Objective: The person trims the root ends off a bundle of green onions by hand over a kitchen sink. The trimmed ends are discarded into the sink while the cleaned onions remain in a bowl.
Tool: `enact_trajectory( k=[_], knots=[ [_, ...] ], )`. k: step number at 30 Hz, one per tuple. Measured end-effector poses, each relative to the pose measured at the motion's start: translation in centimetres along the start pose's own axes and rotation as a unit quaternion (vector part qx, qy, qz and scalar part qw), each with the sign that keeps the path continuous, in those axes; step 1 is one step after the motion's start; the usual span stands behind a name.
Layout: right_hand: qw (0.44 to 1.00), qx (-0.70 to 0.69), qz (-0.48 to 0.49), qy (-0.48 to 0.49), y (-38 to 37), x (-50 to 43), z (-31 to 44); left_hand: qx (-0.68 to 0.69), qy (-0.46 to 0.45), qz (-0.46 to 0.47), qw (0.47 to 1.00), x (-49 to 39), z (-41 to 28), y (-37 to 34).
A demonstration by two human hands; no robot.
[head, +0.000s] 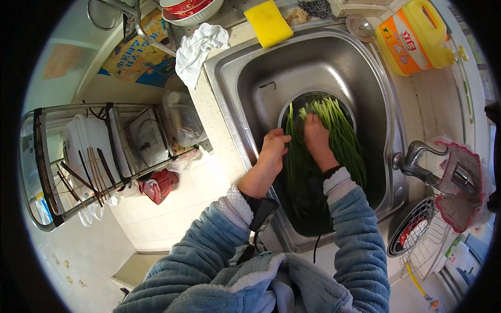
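Long green leafy stalks with pale ends (pixel 340 129), perhaps chives, lie in a round basin (pixel 353 113) inside the stainless steel sink (pixel 313 49). My right hand (pixel 317 139) reaches down among the stalks, its fingers at their pale ends; whether it grips any is hard to tell. At the left rim of the basin is my left hand (pixel 272 150), fingers bent beside a few separate stalks. The fingertips are partly hidden, so its hold cannot be made out. Much of the lower part of the bunch sits in dark shadow.
A yellow sponge (pixel 268 23) and a white cloth (pixel 200 51) lie by the sink's far left edge. A yellow detergent jug (pixel 411 39) stands at the far right. The faucet (pixel 417 164) juts out on the right, above a wire rack (pixel 426 231). Left is a metal rack (pixel 86 105) with chopsticks.
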State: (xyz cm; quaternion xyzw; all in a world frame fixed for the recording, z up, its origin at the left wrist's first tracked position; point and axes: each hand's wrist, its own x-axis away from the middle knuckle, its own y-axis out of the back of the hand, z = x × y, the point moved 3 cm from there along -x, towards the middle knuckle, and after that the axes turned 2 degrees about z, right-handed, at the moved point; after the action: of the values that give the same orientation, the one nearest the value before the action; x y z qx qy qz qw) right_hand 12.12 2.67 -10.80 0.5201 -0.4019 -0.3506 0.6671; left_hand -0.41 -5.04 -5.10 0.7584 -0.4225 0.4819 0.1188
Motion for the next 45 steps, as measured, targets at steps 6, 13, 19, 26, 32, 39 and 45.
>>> enact_trajectory(
  k=[6,13,19,26,32,39,45],
  knots=[
    [0.993,-0.09,-0.036,-0.063,1.2,-0.3,0.7,-0.005,0.001,0.02,1.0,-0.3,-0.4,0.6],
    [0.971,-0.22,-0.086,-0.015,5.2,1.6,1.6,0.0,0.005,0.002,1.0,-0.2,0.1,0.2],
    [0.982,-0.114,0.098,-0.11,2.2,3.1,3.9,-0.012,0.014,0.026,0.999,-0.1,-0.1,0.3],
    [0.915,-0.24,0.265,-0.188,0.4,1.8,2.8,-0.03,0.015,0.039,0.999,-0.1,-0.4,0.4],
    [0.913,-0.32,0.17,-0.189,-1.5,2.1,2.3,-0.028,-0.015,-0.008,0.999,0.1,-0.5,0.1],
    [0.702,-0.674,0.117,-0.197,0.1,2.7,-0.1,-0.032,-0.025,-0.001,0.999,-0.3,-0.6,0.0],
    [0.794,-0.601,0.008,-0.098,3.7,3.3,1.6,-0.038,-0.044,0.049,0.997,-0.2,-0.1,-2.3]
  ],
)
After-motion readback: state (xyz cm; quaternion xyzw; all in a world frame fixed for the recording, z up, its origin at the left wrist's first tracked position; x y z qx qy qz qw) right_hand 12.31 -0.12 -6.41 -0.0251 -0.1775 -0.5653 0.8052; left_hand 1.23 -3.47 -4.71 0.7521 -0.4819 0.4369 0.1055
